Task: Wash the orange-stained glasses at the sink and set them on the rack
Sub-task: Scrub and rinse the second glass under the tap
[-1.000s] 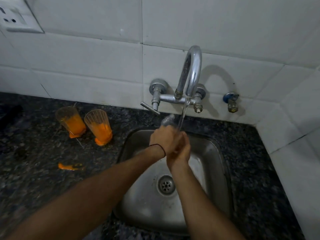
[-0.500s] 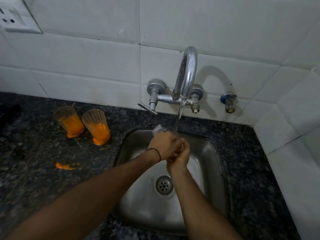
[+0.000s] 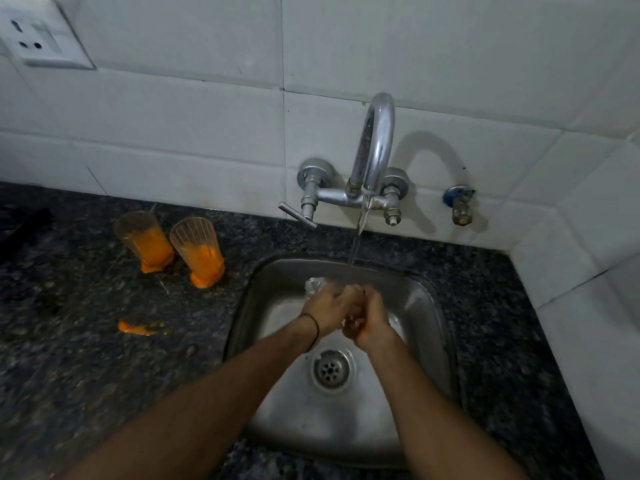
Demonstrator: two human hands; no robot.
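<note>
Over the steel sink (image 3: 426, 306), my left hand (image 3: 329, 306) grips a clear glass (image 3: 313, 285) that lies tilted, its end poking out past my knuckles to the left. My right hand (image 3: 369, 317) is curled against the glass's other end, and most of the glass is hidden between the two hands. A thin stream of water falls from the chrome tap (image 3: 375, 150) onto them. Two orange-stained glasses stand upright on the dark counter left of the sink, one further left (image 3: 143, 242) and one nearer the sink (image 3: 201, 252).
An orange smear (image 3: 133, 328) lies on the granite counter (image 3: 86, 341) in front of the glasses. The drain (image 3: 330, 368) sits in the sink's middle. A small valve (image 3: 459, 206) and a wall socket (image 3: 31, 39) are on the white tiles.
Both hands with the glass have sunk lower into the sink, further below the spout. The two stained glasses on the counter have not moved.
</note>
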